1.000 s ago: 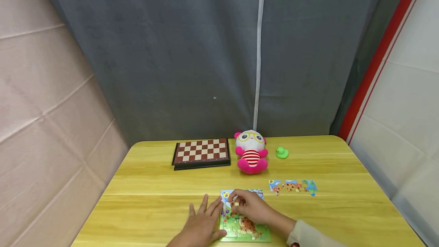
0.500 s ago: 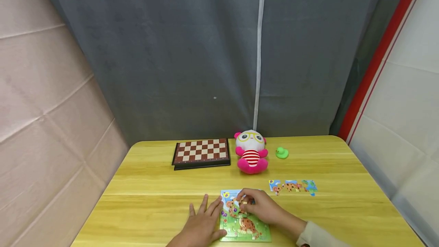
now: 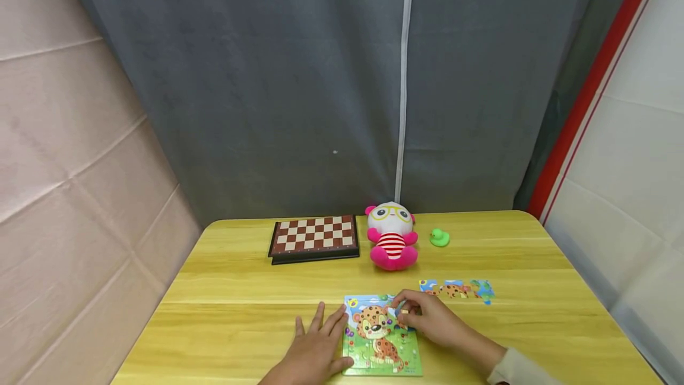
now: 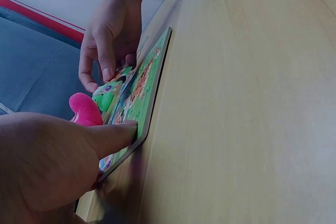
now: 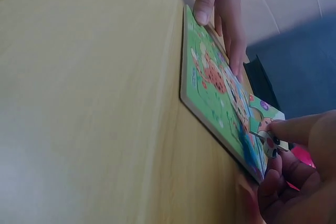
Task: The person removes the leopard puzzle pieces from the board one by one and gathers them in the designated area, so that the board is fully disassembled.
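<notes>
Since the earlier pictures, the right hand (image 3: 430,321) has slid from the middle of the green-framed leopard jigsaw board (image 3: 380,337) to its far right corner, so the cartoon leopard's face is now uncovered. That hand's grip is closed in a pinch: thumb and forefinger hold a small flat jigsaw piece (image 5: 266,137) at the board's edge, the other fingers curled under it. The right wrist view shows the piece lifted slightly above the board, tilted, its corner just at the rim.

Over the same span the left hand (image 3: 315,349) has kept its place. It lies flat on the yellow wooden tabletop (image 3: 240,290) with straight, spread fingers, gripping nothing; its thumb tip presses on the board's near left edge (image 4: 137,129), as the left wrist view shows.

Just right of the board and a little farther back, three loose printed jigsaw pieces (image 3: 456,290) lie in a row on the tabletop. Beyond the board sits a pink and white plush toy with yellow glasses and a red-striped belly (image 3: 392,235), with a small green rubber duck (image 3: 439,237) to its right and a brown and cream folding chessboard (image 3: 313,237) to its left. A grey curtain (image 3: 320,76) hangs behind the tabletop.
</notes>
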{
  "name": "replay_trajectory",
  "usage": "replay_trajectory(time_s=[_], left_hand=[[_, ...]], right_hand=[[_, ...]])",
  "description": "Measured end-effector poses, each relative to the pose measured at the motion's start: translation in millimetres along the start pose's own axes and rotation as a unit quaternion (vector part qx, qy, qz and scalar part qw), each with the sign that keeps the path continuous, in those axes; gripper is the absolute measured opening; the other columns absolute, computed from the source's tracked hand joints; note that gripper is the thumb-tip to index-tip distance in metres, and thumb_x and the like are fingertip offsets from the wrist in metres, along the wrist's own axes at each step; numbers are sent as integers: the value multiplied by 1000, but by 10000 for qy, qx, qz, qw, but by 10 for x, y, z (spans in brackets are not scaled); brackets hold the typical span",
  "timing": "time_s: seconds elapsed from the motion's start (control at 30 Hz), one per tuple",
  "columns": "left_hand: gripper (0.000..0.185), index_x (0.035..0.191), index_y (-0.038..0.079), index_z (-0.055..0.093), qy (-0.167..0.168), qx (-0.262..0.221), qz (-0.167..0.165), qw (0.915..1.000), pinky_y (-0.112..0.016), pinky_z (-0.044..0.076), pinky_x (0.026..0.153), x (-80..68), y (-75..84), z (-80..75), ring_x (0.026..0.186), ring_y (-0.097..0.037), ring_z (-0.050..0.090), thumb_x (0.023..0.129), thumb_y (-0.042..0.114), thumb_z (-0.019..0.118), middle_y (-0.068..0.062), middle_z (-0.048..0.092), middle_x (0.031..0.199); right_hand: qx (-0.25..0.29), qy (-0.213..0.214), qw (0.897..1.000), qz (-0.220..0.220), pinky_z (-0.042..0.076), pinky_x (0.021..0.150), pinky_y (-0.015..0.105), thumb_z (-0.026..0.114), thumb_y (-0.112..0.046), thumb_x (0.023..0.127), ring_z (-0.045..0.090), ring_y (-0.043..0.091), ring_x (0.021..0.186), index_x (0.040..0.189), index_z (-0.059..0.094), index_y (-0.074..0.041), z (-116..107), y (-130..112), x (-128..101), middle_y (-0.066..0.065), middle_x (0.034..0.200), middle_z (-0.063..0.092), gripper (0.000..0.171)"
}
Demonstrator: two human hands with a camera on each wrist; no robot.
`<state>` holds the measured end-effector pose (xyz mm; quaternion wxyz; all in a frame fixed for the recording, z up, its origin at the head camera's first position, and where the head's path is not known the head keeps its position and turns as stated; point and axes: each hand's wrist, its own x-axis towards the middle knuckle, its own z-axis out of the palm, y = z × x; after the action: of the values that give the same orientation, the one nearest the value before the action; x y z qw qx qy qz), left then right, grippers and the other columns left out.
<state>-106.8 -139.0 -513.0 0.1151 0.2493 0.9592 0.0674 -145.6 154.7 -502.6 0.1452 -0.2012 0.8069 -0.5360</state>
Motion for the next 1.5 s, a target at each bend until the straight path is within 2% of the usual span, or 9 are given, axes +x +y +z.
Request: replay_trajectory(time_s=[0.4,0.77,0.97,1.13,1.3,1.5], left_hand=[[87,155,20,27,5,-71,16,10000,-83,18,95,-3,0,7,146,-44,13,87,71,46,6,15,163],[88,155,22,26,-4,-45,-20,10000,-83,18,96,6,-2,4,147,-43,13,86,71,46,7,15,163],[87,155,22,26,-16,-49,1,10000,-83,18,95,9,-7,8,147,-43,13,86,71,46,7,15,163],[87,155,23,27,-53,-86,-33,9999,-83,18,96,9,2,-5,147,-43,13,86,71,47,8,16,163],[86,155,22,27,-43,-68,-41,10000,-83,18,96,7,9,-13,146,-44,14,86,70,47,7,17,163],[86,155,22,28,-29,-58,-13,10000,-84,19,95,6,6,-5,146,-44,15,87,70,47,7,17,163]], right_hand=[[-81,27,10000,-15,47,57,24,66,-14,93,57,13,69,110,64,-7,-192,137,-163,7,84,64,18],[-467,204,9986,-163,41,54,23,66,-15,93,46,4,61,109,65,-10,-361,266,-274,3,79,64,17],[-745,284,9961,-373,42,56,23,66,-15,93,46,3,64,107,66,-10,-430,343,-306,1,87,64,15],[-1058,434,9931,-254,42,56,23,67,-19,92,46,3,65,105,68,-15,-465,388,-317,-3,91,66,14],[-1280,509,9904,-127,42,56,23,69,-19,91,45,4,65,104,69,-18,-471,417,-326,-5,84,58,13],[-1332,516,9897,-126,42,57,23,69,-21,91,44,5,65,104,70,-19,-461,427,-339,-4,83,55,13]])
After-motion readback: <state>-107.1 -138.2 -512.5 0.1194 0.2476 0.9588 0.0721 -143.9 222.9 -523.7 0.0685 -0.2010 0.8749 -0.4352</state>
